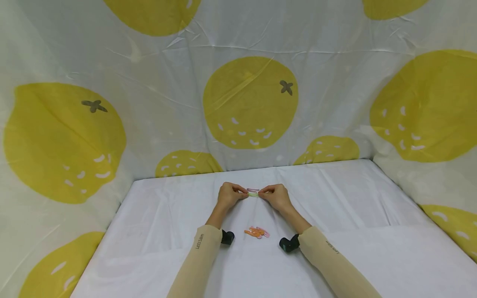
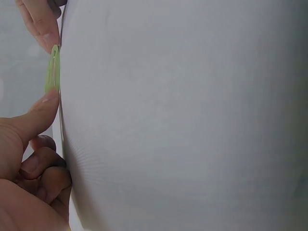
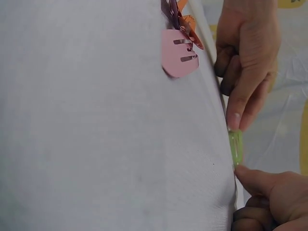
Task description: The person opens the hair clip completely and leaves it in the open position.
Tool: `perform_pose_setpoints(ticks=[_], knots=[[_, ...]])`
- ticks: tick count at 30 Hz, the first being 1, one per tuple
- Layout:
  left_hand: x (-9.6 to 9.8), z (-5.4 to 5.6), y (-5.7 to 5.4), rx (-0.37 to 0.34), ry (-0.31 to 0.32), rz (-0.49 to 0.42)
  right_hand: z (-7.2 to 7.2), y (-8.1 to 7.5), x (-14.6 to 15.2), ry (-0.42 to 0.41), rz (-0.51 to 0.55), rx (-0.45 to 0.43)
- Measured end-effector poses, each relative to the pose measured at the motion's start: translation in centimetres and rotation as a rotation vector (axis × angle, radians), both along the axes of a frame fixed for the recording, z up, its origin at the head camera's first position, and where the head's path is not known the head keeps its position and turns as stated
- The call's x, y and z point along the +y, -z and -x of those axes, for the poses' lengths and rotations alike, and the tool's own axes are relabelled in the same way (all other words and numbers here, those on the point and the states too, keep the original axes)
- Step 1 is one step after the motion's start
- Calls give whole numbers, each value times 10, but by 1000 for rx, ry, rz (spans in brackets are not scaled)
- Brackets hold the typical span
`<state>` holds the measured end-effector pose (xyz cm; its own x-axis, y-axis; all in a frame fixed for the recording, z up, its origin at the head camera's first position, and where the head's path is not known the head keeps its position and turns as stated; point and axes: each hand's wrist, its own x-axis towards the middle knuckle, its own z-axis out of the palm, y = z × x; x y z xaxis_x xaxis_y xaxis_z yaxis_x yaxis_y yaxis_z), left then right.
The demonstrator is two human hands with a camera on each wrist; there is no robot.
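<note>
A light green snap hair clip (image 1: 253, 194) lies crosswise between my two hands. My left hand (image 1: 228, 195) pinches its left end between thumb and fingertips. At the other end, the thumb and fingers of my right hand (image 1: 276, 196) pinch it. The left wrist view shows the green clip (image 2: 54, 70) from the side, close over the white cloth, its ends covered by fingertips. Just beyond it, a purplish-pink hair clip (image 1: 252, 190) rests on the cloth.
Nearer the body, between the forearms, lies a small pile of orange and pink hair clips (image 1: 256, 232). One broad pink clip (image 3: 179, 54) shows slots in the right wrist view. White cloth (image 1: 335, 194) covers the table; a lemon-print curtain (image 1: 320, 103) hangs behind it and along the sides.
</note>
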<state>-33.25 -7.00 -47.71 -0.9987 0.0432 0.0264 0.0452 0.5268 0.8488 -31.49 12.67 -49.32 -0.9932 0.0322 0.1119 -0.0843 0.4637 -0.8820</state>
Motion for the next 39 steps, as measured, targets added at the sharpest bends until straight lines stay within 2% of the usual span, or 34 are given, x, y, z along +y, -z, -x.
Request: perform_pose_setpoints(ticks=[6, 11, 16, 22, 27, 34, 39], knots=[[-2, -1, 0, -15, 0, -42, -2, 0, 3, 15, 24, -27], [-9, -6, 0, -32, -4, -82, -5, -4, 8, 35, 110, -116], [-19, -24, -10, -49, 57, -143, -16, -12, 16, 37, 189, -217], [-27, -50, -19, -2, 136, -169, -40, -25, 21, -34, 210, -286], [-31, -67, -21, -30, 219, -160, -60, -21, 25, -55, 239, -331], [-34, -82, -17, -106, 303, -78, -84, -11, 26, -103, 241, -364], [-35, -89, -16, -120, 357, -58, -93, -8, 24, -184, 204, -289]])
